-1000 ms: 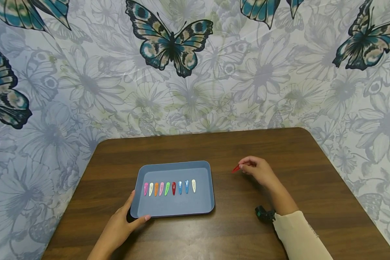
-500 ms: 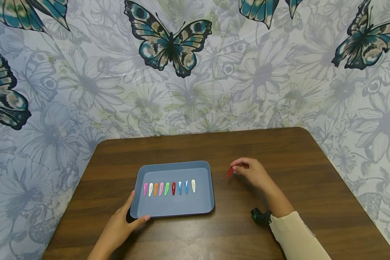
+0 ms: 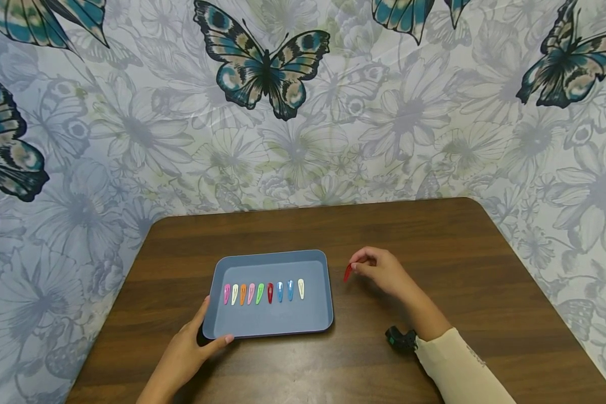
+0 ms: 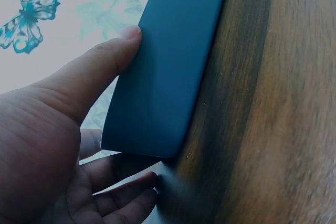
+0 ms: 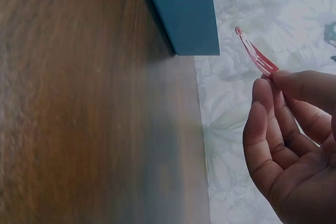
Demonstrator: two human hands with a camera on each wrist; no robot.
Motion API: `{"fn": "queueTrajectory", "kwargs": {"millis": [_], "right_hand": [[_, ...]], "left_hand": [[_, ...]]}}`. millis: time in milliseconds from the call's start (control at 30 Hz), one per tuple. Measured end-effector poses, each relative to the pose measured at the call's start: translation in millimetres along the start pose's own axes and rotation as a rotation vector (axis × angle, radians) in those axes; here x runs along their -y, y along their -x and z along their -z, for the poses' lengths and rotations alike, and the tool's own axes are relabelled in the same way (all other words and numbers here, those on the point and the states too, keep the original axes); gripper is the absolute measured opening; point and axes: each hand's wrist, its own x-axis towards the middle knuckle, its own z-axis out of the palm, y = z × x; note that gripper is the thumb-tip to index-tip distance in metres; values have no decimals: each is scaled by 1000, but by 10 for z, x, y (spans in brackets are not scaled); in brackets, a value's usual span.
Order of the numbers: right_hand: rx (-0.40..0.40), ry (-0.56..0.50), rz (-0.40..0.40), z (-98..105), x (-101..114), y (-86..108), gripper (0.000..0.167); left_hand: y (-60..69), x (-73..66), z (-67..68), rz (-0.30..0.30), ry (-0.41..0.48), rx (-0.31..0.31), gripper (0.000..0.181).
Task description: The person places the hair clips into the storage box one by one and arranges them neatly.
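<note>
My right hand [image 3: 381, 272] pinches a red snap hair clip [image 3: 347, 272] between thumb and fingertips, in the air just right of the tray. Its slotted, slightly bent metal shape shows in the right wrist view, where the hair clip [image 5: 255, 55] points up and away from the fingers. A blue-grey tray [image 3: 267, 324] lies on the table, bearing a row of several hair clips in pink, cream, orange, green, red and blue. At the tray's near left corner, my left hand [image 3: 184, 350] holds it, thumb [image 4: 107, 59] on the near rim and the other fingers round the corner.
The brown wooden table [image 3: 409, 224] reaches back to a wall covering [image 3: 303, 157] printed with butterflies and flowers. A black device [image 3: 400, 339] is strapped at the right wrist, by the cream sleeve [image 3: 459, 370].
My right hand has moved left toward the tray with the red hair clip, which has swung from slanting to more upright. The left hand and tray have stayed put.
</note>
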Motion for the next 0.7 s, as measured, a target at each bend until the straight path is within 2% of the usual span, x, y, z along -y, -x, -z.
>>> {"fn": "queueTrajectory", "kwargs": {"millis": [700], "right_hand": [[45, 5, 95, -164, 190, 44, 9]], "left_hand": [[-13, 7, -10, 5, -6, -2, 120]]}}
